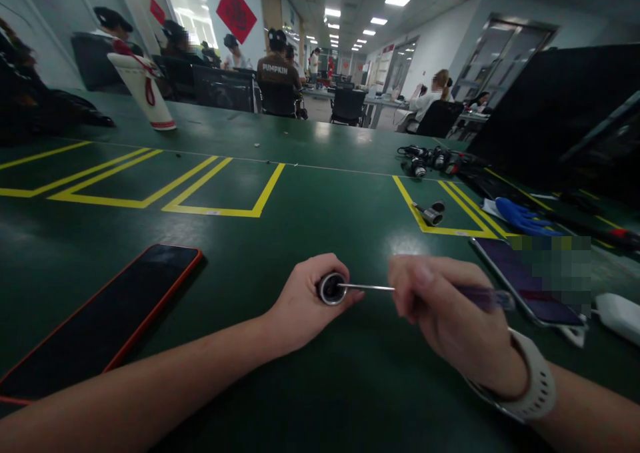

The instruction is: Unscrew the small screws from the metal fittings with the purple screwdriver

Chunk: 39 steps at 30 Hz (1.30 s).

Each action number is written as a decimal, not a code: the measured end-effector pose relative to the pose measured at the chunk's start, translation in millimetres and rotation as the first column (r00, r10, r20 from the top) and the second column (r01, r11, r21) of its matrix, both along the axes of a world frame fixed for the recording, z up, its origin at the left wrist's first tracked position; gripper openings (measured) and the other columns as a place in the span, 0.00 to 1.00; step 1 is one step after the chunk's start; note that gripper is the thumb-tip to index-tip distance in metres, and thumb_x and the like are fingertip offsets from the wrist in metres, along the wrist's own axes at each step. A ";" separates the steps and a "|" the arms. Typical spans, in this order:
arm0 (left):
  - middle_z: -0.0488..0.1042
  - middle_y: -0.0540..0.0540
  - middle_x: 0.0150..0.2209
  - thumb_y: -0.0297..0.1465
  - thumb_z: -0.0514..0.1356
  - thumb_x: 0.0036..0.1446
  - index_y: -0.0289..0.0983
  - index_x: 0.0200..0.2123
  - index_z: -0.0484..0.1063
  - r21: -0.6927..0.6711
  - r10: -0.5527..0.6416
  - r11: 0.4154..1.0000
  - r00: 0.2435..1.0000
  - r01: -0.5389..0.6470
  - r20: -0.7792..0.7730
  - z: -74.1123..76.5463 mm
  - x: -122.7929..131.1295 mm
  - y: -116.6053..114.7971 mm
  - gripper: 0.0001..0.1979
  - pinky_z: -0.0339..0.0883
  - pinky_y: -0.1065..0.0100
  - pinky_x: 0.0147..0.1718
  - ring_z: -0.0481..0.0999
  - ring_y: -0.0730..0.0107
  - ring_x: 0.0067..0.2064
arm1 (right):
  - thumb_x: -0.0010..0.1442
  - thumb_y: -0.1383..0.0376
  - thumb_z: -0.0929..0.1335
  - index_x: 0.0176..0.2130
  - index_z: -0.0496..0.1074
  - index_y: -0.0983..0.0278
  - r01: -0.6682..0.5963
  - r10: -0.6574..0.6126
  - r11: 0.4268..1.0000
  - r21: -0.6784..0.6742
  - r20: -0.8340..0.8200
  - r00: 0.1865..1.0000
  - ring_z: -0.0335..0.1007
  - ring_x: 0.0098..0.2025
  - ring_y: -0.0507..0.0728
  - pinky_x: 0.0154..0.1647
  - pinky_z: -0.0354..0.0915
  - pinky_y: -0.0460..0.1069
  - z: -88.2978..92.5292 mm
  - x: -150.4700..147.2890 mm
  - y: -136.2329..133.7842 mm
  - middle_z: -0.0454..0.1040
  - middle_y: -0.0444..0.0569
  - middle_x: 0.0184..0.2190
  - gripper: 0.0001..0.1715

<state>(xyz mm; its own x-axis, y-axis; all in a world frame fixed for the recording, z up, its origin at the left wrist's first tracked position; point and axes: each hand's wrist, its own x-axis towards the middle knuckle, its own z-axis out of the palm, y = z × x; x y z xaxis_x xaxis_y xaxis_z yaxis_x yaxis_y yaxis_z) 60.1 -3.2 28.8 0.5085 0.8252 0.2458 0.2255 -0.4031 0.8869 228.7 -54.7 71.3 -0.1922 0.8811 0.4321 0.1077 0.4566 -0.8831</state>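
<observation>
My left hand (303,299) is closed around a small round metal-rimmed part (332,289), its dark open end facing me. In my right hand (450,313) is a screwdriver (367,287) with a thin metal shaft and a see-through purplish handle. The shaft points left, and its tip reaches into the mouth of the round part. My fingers wrap the handle, whose end sticks out to the right. What lies deep inside the round part is too dark to make out.
On the green table (240,399) lie an orange-edged phone (100,319) at left and another phone (525,279) at right. Beyond are small metal parts (431,213), a blue glove (523,216), dark cabled parts (425,161) and a white cup (145,93). A white case (620,316) sits far right.
</observation>
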 end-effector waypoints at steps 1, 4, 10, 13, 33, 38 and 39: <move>0.67 0.51 0.25 0.32 0.63 0.48 0.36 0.23 0.65 0.021 0.009 1.000 1.000 -0.009 -0.001 -0.6 0.7 -0.5 0.09 0.60 0.71 0.27 0.66 0.72 0.28 | 0.65 0.61 0.60 0.20 0.65 0.63 -0.003 0.001 1.000 0.019 0.086 0.996 0.57 0.20 0.49 0.22 0.53 0.48 0.7 -1.1 -0.8 0.60 0.42 0.16 0.24; 0.64 0.52 0.23 0.31 0.60 0.50 0.37 0.21 0.62 0.084 0.026 0.996 1.000 -0.026 0.002 -0.9 2.5 -1.6 0.10 0.57 0.71 0.25 0.64 0.73 0.27 | 0.64 0.65 0.59 0.20 0.63 0.63 -0.014 -0.027 0.991 0.136 0.298 0.954 0.57 0.20 0.49 0.23 0.53 0.48 2.0 -5.6 -2.8 0.59 0.41 0.16 0.21; 0.63 0.52 0.22 0.31 0.58 0.50 0.37 0.21 0.61 0.123 0.035 0.992 0.999 -0.033 -0.014 -0.8 3.0 -2.5 0.09 0.56 0.70 0.26 0.63 0.73 0.26 | 0.64 0.66 0.59 0.20 0.61 0.63 -0.037 -0.025 0.985 0.169 0.354 0.935 0.57 0.21 0.49 0.23 0.53 0.47 -0.3 -9.3 -3.1 0.59 0.41 0.17 0.20; 0.64 0.52 0.22 0.30 0.59 0.50 0.37 0.22 0.62 0.108 0.042 0.993 0.999 -0.039 -0.019 -1.8 2.3 -2.7 0.09 0.57 0.70 0.27 0.64 0.72 0.27 | 0.65 0.63 0.59 0.19 0.62 0.63 0.007 -0.012 1.000 0.027 0.214 0.977 0.56 0.19 0.48 0.21 0.52 0.47 -6.2 -6.4 0.9 0.58 0.40 0.16 0.23; 0.63 0.52 0.22 0.30 0.57 0.51 0.37 0.21 0.61 0.181 0.060 0.982 0.998 -0.054 -0.024 -4.4 3.8 -1.8 0.09 0.57 0.69 0.27 0.64 0.72 0.27 | 0.63 0.66 0.60 0.19 0.61 0.64 -0.017 -0.026 0.989 0.149 0.284 0.959 0.55 0.21 0.48 0.23 0.52 0.47 -4.3 -11.5 -5.5 0.58 0.41 0.17 0.21; 0.65 0.51 0.23 0.28 0.58 0.50 0.36 0.22 0.62 0.175 0.068 0.983 0.995 -0.055 -0.068 -4.4 2.7 -2.0 0.07 0.58 0.70 0.27 0.65 0.71 0.28 | 0.65 0.61 0.59 0.19 0.63 0.65 -0.005 0.008 0.997 -0.083 0.028 1.000 0.55 0.20 0.47 0.20 0.51 0.45 -16.1 -7.2 4.4 0.58 0.40 0.16 0.25; 0.65 0.51 0.23 0.28 0.58 0.50 0.36 0.22 0.62 0.180 0.072 0.982 0.995 -0.057 -0.074 -4.2 2.5 -1.9 0.08 0.58 0.70 0.27 0.66 0.71 0.28 | 0.65 0.60 0.59 0.19 0.64 0.65 -0.012 0.008 0.992 -0.123 -0.027 1.000 0.55 0.19 0.47 0.20 0.50 0.45 -18.9 -6.3 6.1 0.57 0.40 0.15 0.25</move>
<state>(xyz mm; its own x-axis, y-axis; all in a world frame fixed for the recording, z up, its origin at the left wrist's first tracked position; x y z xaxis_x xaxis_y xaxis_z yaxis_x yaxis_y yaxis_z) 62.6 -5.1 24.6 0.4794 0.8037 0.3524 0.3231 -0.5350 0.7806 222.4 -48.6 52.5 -0.1912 0.9261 0.3252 0.0795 0.3448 -0.9353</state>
